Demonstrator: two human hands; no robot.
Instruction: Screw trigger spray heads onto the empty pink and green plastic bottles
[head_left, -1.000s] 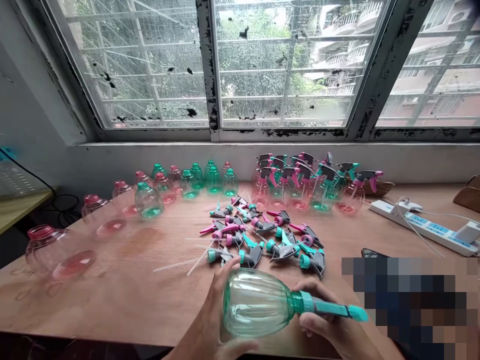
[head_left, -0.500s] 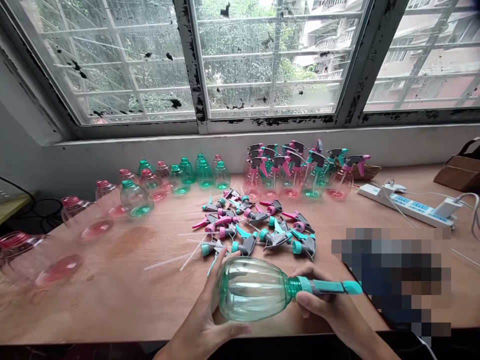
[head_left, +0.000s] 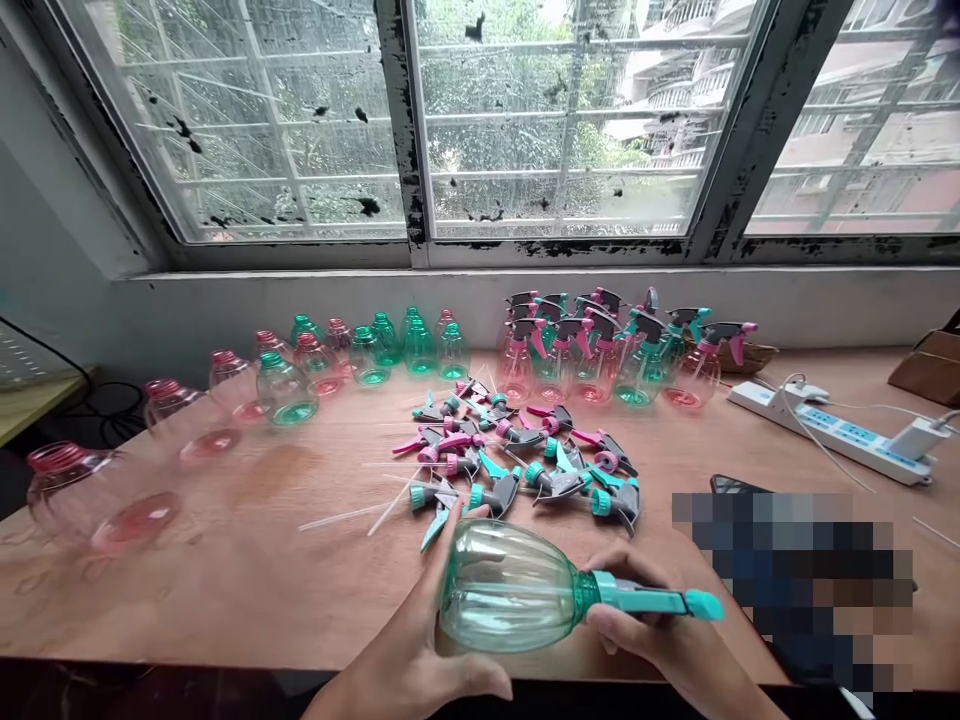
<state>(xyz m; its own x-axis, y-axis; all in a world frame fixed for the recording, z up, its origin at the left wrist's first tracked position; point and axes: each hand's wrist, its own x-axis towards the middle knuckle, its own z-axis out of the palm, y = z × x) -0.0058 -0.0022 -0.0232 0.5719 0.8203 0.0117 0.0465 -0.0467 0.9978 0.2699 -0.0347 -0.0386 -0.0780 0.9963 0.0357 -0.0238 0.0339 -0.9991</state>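
Green bottle (head_left: 510,590) is held on its side near the edge of the table (head_left: 247,560), neck towards 3 o'clock. Left hand (head_left: 420,650) grasps its base end. Right hand (head_left: 664,645) grips the teal spray head (head_left: 645,600) around the collar at the neck. From the bottle, loose spray heads (head_left: 499,493) lie at 12 o'clock, open-necked bottles (head_left: 289,390) stand towards 10, and fitted spray bottles (head_left: 556,368) stand towards 1.

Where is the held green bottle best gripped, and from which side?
Probably around the wide body of the green bottle, near the base, from the left: it is held sideways, tapering rightward to the neck, where the right hand and spray head take up the space.
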